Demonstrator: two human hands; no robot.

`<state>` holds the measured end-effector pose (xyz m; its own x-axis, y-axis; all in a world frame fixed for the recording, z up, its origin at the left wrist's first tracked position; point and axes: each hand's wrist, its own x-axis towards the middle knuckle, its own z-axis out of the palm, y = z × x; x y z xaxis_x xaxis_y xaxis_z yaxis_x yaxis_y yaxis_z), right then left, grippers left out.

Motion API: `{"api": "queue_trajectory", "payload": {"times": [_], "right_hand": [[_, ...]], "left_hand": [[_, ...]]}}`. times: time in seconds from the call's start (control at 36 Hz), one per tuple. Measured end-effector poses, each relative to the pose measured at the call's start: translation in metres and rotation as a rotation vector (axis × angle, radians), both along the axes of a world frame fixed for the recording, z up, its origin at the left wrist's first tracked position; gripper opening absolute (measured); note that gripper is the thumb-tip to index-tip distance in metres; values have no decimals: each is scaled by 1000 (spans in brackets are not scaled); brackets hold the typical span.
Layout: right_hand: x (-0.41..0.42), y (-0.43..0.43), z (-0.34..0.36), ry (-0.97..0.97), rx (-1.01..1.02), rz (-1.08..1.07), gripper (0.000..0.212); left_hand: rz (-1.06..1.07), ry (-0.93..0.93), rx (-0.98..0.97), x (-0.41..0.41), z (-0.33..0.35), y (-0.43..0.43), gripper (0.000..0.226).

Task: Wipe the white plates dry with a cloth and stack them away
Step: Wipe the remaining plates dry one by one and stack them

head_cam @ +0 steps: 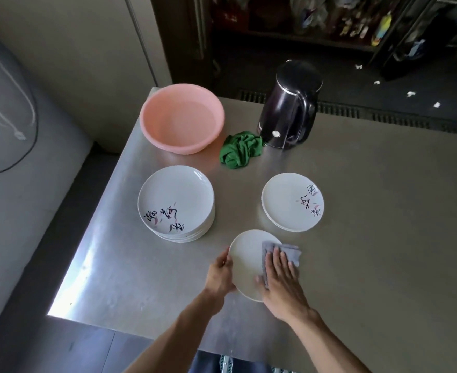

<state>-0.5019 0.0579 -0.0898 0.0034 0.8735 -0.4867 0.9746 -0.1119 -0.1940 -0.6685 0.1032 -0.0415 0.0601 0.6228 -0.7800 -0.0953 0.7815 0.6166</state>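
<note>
Fingers (280, 261) of the right hand (281, 286) lie straight and close together, pressing a grey cloth (293, 251) flat on a white plate (244, 265) by the bench's (370, 238) near edge. The left hand (220, 275) pinches its rim. This is the wiping step. Next, probably, the plate goes on the smaller stack (283, 203).

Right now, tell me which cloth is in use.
The grey cloth, pressed on a plate under the right hand; the green cloth lies crumpled by the kettle.
</note>
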Motion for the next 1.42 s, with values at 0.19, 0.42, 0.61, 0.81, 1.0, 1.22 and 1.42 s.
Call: {"api": "queue_trajectory", "payload": {"times": [0.19,0.42,0.61,0.81,1.0,1.22,1.42], "right_hand": [[-31,20,9,157,32,168,72],[-3,-20,15,229,25,305,68],[-37,32,5,60,-21,-329,68],[-29,4,8,498,115,131,59],[-16,0,-1,70,31,-175,64],[-24,-2,-6,90,104,161,69],[-34,3,7,221,28,-127,66]], "left_hand": [[16,-36,-12,-4,5,8,37],[-1,59,-20,-10,2,15,36],[-57,-76,2,-1,11,3,34],[-109,-74,21,-8,15,7,36],[-72,-37,49,-11,14,-7,36],[-100,-2,67,-13,12,-18,35],[107,52,44,-13,4,-23,15]]}}
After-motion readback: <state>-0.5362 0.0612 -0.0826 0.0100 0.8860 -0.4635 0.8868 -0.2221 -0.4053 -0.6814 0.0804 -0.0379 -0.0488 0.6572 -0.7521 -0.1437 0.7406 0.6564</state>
